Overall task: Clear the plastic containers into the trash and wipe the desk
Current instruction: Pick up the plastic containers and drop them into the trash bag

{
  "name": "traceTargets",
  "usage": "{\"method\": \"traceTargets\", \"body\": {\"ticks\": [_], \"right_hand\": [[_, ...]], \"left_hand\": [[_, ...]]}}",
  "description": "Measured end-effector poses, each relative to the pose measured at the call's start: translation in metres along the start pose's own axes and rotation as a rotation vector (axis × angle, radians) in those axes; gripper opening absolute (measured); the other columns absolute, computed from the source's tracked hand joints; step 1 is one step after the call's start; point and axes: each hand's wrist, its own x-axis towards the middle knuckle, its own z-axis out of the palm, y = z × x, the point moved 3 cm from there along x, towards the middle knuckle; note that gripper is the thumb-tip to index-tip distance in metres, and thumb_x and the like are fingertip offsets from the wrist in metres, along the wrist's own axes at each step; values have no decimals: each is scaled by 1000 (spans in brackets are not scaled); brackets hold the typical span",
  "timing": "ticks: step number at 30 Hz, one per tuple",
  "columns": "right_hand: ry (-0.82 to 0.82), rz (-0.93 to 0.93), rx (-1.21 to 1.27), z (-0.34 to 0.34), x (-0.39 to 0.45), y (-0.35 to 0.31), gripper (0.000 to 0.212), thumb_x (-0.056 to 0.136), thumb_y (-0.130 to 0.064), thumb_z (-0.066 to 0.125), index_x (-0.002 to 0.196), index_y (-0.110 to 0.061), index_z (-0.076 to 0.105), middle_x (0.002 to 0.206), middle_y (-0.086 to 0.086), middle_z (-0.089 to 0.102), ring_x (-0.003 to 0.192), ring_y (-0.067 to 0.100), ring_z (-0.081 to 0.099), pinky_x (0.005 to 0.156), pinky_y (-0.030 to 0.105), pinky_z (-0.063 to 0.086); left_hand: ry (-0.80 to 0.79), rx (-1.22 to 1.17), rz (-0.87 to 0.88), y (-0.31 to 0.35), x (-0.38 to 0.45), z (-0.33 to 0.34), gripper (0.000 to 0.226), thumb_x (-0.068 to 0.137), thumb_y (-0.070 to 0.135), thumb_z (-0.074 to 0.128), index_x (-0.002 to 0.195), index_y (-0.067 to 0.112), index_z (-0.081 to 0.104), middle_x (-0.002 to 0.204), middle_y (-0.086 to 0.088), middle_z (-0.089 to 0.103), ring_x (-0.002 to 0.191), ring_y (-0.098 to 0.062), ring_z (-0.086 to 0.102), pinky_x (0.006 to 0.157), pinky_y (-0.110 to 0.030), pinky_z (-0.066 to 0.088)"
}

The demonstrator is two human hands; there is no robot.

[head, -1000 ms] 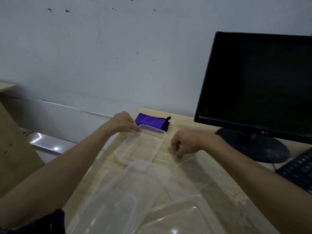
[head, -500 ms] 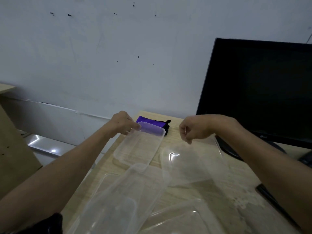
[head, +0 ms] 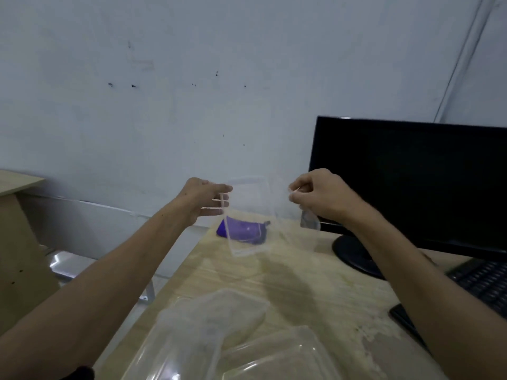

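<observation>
Head camera shows both hands raised above the far part of the wooden desk [head: 288,272], each with a piece of clear plastic that half a second ago was lower, near or on the desktop. The left hand [head: 201,200] pinches the upper left corner of a clear rectangular container [head: 247,215], thumb on top and fingers curled beneath; the container hangs tilted, clear of the desk, where a second ago it lay flat on the wood. The right hand [head: 315,196] has fingers curled in a pinch on the edge of a clear lid [head: 297,220], which hangs just to the right of the container, also lifted off the desk. Through the container a purple pouch [head: 241,231] shows, lying near the far edge of the desk by the wall. At the near edge two more clear plastic containers remain: a deep tub [head: 203,330] toward the near left corner and a shallower tray [head: 279,360] just right of it, touching or overlapping it. A black monitor [head: 411,182] stands at the far right, its round base [head: 356,256] on the desk, with a black keyboard [head: 485,283] at the right edge. The camera now looks higher than before, taking in more wall.
</observation>
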Motion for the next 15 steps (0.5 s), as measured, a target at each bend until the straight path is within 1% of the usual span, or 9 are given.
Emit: {"method": "traceTargets", "body": {"ticks": [2,4,5,6,7,8,10,13,15], "right_hand": [[144,-47,87,5,-10,-8,20,88,-18,76,108,-12,76,84,-2,72,69,3,66,60,6,46],[257,-100,155,12,-25,-19,19,86,-14,78,104,-12,75,77,-5,70,63,1,62,62,6,45],[292,-137,162,17,-32,-24,19,85,-14,79,104,-12,75,75,-7,69,64,1,61,65,8,46],[314,-176,146,23,-38,-29,20,85,-15,79,105,-15,75,77,-8,68,68,2,62,69,13,49],[333,-221,110,27,-45,-35,20,86,-17,78,106,-17,74,79,-9,66,72,4,62,73,21,53],[349,-263,62,32,-52,-38,20,87,-19,77,107,-20,74,81,-9,65,76,6,61,77,28,54],[391,-338,-35,38,-65,-46,20,88,-23,75,109,-23,73,84,-12,62,80,8,59,80,37,54],[426,-367,-90,36,-77,-53,21,88,-27,75,109,-25,74,83,-15,59,80,7,57,86,42,52],[444,-351,-91,30,-83,-55,22,89,-28,75,111,-25,75,85,-14,61,82,8,59,87,43,52]], "left_hand": [[2,-113,-3,10,-18,9,41,84,20,85,111,-4,66,107,-23,75,87,-30,78,68,-38,64],[2,-211,9,17,-38,19,41,83,25,85,108,-1,65,108,-22,75,85,-30,77,71,-38,64],[13,-250,18,19,-46,24,42,84,27,85,108,1,64,108,-22,75,85,-29,77,72,-38,64],[28,-292,26,19,-54,29,44,84,30,85,109,2,63,109,-21,74,86,-29,77,72,-38,64],[42,-324,37,19,-62,33,46,84,34,84,110,3,61,109,-20,73,89,-29,76,72,-38,65],[46,-351,41,17,-69,38,48,85,37,82,112,3,62,111,-19,73,92,-29,76,71,-37,65],[30,-398,46,14,-81,45,44,87,43,78,114,10,65,113,-17,73,97,-29,75,70,-36,64],[-28,-526,44,12,-100,54,44,90,45,75,116,10,71,114,-18,75,93,-28,76,73,-37,64],[-25,-586,30,12,-111,57,42,90,45,74,115,11,73,114,-18,74,94,-27,75,75,-38,65]]}}
